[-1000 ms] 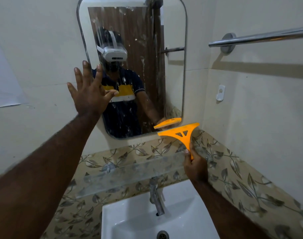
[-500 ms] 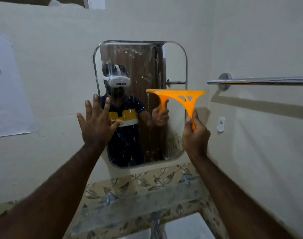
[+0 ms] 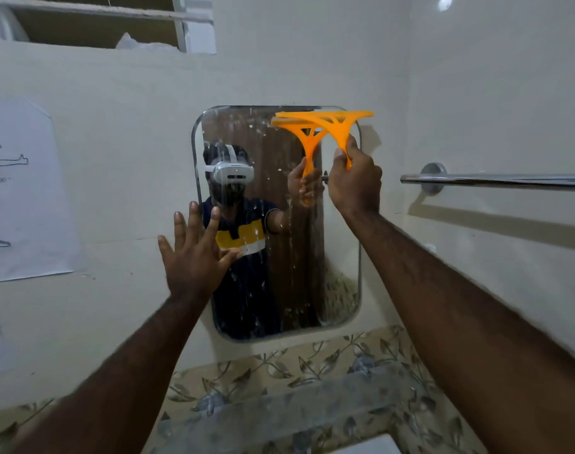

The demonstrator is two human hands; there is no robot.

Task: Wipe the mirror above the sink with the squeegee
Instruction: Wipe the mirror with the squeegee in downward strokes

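A rounded mirror (image 3: pixel 340 257) hangs on the cream wall, streaked and spotted with water. My right hand (image 3: pixel 354 185) grips the handle of an orange squeegee (image 3: pixel 336 126), whose blade lies level against the mirror's top right edge. The squeegee's reflection shows in the glass just left of it. My left hand (image 3: pixel 196 257) is spread flat, fingers apart, against the mirror's left edge and the wall beside it, holding nothing.
A chrome towel bar (image 3: pixel 495 181) juts from the right wall. A glass shelf (image 3: pixel 279 411) runs below the mirror over leaf-patterned tiles, with a corner of the white sink (image 3: pixel 374 447) beneath. A paper sheet (image 3: pixel 24 191) with a drawing is stuck on the left wall.
My right hand has raised the squeegee from the mirror's bottom right corner up to its top right edge. The view has tilted upward, and my left hand has stayed by the mirror's left edge.
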